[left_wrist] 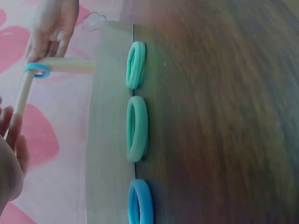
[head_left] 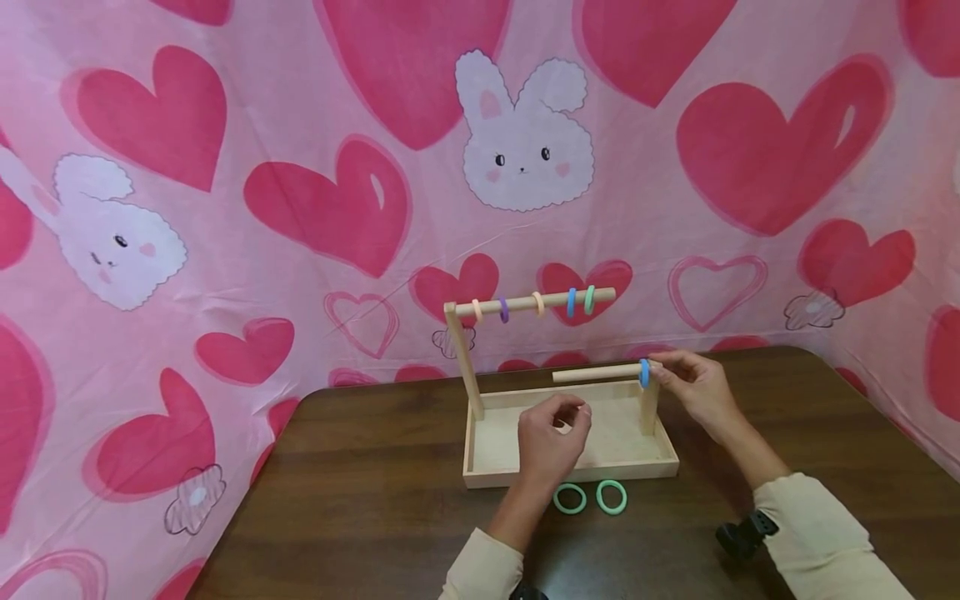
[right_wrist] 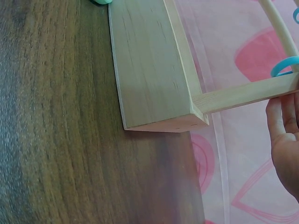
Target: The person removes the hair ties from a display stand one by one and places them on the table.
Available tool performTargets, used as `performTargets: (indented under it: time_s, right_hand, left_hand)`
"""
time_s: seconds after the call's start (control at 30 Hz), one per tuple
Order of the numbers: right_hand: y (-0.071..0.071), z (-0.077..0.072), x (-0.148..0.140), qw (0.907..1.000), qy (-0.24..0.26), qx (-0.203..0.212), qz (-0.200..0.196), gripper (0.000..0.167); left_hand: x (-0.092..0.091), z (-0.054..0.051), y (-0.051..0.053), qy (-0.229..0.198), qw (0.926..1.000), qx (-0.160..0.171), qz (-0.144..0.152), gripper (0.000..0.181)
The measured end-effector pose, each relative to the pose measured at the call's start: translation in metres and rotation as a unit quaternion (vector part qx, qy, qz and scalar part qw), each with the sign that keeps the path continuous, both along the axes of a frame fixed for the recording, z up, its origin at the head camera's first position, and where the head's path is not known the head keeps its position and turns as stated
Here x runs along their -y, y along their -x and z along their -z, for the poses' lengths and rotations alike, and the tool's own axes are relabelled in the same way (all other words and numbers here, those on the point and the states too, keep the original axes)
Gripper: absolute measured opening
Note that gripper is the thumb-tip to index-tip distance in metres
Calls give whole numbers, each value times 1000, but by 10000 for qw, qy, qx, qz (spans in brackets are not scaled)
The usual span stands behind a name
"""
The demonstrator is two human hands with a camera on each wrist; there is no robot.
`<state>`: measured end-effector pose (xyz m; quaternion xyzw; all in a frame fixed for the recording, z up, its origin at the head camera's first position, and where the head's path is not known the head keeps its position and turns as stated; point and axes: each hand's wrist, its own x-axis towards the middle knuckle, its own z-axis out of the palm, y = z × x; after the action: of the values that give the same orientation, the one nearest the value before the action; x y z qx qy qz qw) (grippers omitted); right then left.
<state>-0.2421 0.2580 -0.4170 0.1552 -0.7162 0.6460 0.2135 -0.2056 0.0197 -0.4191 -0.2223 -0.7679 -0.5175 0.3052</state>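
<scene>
- Near the right end of the lower bar, just beside the short post that bears it, the blue ring sits threaded around the wood.
- My right hand reaches in from the right, its fingers extended to that corner, the fingertips at the ring and the post. Whether they pinch the ring or only touch it, I cannot tell.
- My left hand is loosely curled, thumb and index finger bent toward each other, and I see nothing held in it. It hovers at the front of the wooden tray, below the free left end of the lower bar and near it.
- Higher up, the upper bar runs rightward from the tall post. Around it hang, left to right, a peach ring, a purple ring, a second peach ring, an upper blue ring and an upper green ring.
- On the brown table, just before the tray, lie a green ring and, to its right, a second green ring, apart from each other. My left wrist view also shows a loose blue ring in that row, cut by the frame's edge.
- Behind everything hangs a pink backdrop with hearts and white rabbits.
</scene>
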Motion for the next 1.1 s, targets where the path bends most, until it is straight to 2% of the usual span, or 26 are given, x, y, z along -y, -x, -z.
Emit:
performTargets:
  time_s: [0.13, 0.3, 0.5, 0.67, 0.87, 1.1]
  right_hand:
    - [0, 1, -1, 10000, -2, -7, 46, 19]
    - [-1, 3, -2, 10000, 28, 63, -8, 22]
    - [-1, 2, -2, 10000, 46, 74, -40, 23]
    - [-1, 1, 0, 9999, 22, 97, -24, 22]
    - [0, 0, 0, 9999, 99, 2, -68, 24]
    - [0, -1, 0, 9997, 170, -22, -146, 20]
  left_hand:
    - [-8, 3, 2, -80, 9997, -156, -154, 4]
    - [-18, 8, 2, -176, 9990, -131, -379, 3]
    - [-30, 9, 3, -222, 9989, -152, -387, 3]
    - [-36, 7, 6, -39, 9990, -211, -387, 6]
    - [-46, 5, 9, 190, 9993, 18, -333, 10]
    - [-57, 6, 13, 344, 9980, -90, -517, 8]
